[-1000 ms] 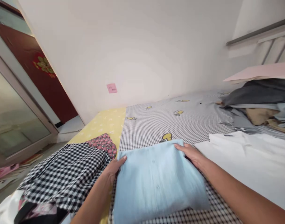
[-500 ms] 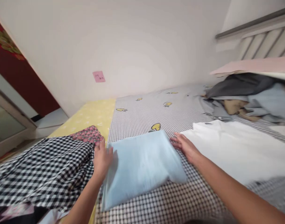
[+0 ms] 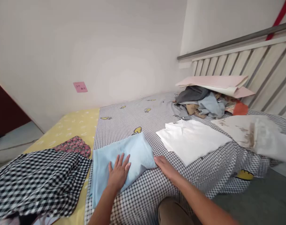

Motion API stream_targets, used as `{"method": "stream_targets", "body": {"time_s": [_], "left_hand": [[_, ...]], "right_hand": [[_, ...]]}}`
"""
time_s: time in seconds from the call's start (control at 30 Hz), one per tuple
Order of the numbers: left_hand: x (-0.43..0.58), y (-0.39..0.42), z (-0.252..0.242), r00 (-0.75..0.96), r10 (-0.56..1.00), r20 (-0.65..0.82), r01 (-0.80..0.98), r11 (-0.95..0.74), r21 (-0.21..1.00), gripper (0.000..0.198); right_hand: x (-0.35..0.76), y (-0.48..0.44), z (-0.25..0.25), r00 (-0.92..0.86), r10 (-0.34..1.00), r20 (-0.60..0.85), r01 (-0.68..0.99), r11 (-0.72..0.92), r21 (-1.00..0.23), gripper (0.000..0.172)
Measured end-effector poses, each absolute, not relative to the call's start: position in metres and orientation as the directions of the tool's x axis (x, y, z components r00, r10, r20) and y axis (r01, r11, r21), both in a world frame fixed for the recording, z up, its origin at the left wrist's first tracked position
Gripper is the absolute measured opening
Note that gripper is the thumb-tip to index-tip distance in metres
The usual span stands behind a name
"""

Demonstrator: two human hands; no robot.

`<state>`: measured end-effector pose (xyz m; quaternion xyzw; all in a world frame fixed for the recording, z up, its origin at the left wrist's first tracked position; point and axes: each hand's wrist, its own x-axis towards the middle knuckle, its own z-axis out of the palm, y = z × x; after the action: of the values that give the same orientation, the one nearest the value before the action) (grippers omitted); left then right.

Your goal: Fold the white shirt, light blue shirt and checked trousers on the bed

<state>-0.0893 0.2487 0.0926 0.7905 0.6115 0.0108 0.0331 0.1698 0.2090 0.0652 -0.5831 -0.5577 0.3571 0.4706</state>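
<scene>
A folded light blue garment [image 3: 131,147] lies on the checked bed sheet in front of me, its right end bulging a little. My left hand [image 3: 119,172] rests palm down on it with the fingers spread. At the garment's lower right corner, my right hand [image 3: 165,167] has its fingers closed on the edge. To the right of that hand lies a white collared shirt [image 3: 194,139], laid out fairly flat. A black-and-white gingham garment with a pink patterned part [image 3: 44,178] spreads out to the left.
Rumpled clothes [image 3: 201,101] are heaped at the back right under a pink sheet [image 3: 213,81], beside a slatted headboard [image 3: 250,65]. A pale printed item [image 3: 239,128] and a whitish bundle [image 3: 269,137] lie at the right edge. A yellow cloth [image 3: 79,122] covers the left side.
My left hand has moved from the garment's left edge onto its top. My right hand has come down to the lower right corner and closed on it. The view has shifted right.
</scene>
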Motion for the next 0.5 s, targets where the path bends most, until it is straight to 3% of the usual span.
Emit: {"method": "stream_targets", "body": {"time_s": [0.23, 0.37, 0.5], "left_hand": [[-0.089, 0.252, 0.084, 0.256, 0.966, 0.025, 0.966, -0.257, 0.021, 0.054], [-0.088, 0.250, 0.079, 0.258, 0.964, 0.070, 0.966, -0.259, 0.010, 0.053], [-0.087, 0.247, 0.079, 0.254, 0.962, 0.102, 0.966, -0.257, 0.024, 0.053]], "right_hand": [[0.157, 0.218, 0.064, 0.137, 0.979, 0.153, 0.358, 0.095, -0.929, 0.065], [0.161, 0.219, 0.058, 0.145, 0.975, 0.166, 0.519, 0.068, -0.852, 0.058], [0.164, 0.217, 0.060, 0.139, 0.972, 0.188, 0.715, 0.033, -0.698, 0.045]]}}
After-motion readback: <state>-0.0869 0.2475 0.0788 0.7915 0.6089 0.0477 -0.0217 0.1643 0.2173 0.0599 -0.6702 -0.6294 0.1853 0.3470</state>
